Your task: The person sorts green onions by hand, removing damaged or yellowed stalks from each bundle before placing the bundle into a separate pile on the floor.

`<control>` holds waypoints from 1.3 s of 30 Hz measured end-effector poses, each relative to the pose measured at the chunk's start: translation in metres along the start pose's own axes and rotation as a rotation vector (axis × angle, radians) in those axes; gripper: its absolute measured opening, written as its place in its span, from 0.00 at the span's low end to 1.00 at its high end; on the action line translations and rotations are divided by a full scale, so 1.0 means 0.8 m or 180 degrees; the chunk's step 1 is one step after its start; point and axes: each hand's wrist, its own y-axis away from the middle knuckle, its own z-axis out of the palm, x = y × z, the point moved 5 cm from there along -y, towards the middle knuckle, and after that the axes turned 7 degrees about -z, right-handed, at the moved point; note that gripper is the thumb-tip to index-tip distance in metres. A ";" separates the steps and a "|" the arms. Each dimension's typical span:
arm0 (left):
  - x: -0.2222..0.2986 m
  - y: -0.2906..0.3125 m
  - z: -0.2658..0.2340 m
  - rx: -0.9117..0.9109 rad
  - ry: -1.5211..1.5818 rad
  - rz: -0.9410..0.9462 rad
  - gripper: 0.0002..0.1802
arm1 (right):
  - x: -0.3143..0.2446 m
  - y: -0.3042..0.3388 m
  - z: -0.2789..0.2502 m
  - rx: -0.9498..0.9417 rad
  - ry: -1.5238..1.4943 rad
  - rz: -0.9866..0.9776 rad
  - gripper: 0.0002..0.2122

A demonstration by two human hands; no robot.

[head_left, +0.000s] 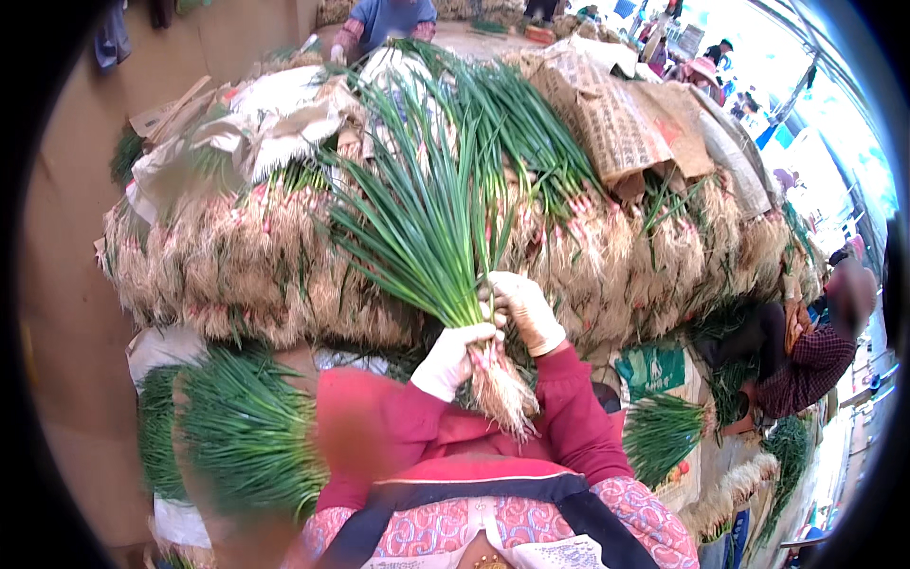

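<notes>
A bunch of green onions is held upright in front of my chest, its long leaves fanning away from me and its pale, tangled roots hanging toward me. My left hand, in a white glove, wraps round the stems just above the reddish bulbs. On the bunch's right side, my gloved right hand has its fingers curled in and pinched at the stems; the fingertips are partly hidden. Behind the bunch rises a long stack of green onions, roots facing me.
Burlap sacking and white sacks cover parts of the stack. More green onions lie at my left, and another bunch at my right. One person sits at the right; another is beyond the stack.
</notes>
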 end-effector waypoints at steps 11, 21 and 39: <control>0.000 -0.009 -0.016 -0.0292 0.0231 -0.0030 0.12 | 0.016 0.007 0.002 0.0402 0.1205 -0.0741 0.12; 0.010 -0.001 -0.022 0.0049 0.0387 0.0124 0.14 | -0.023 0.012 -0.017 -0.0522 0.4400 -0.0471 0.16; 0.034 -0.002 -0.002 -0.0360 0.0308 0.0465 0.25 | -0.016 -0.119 -0.171 0.1818 0.4052 -0.0935 0.08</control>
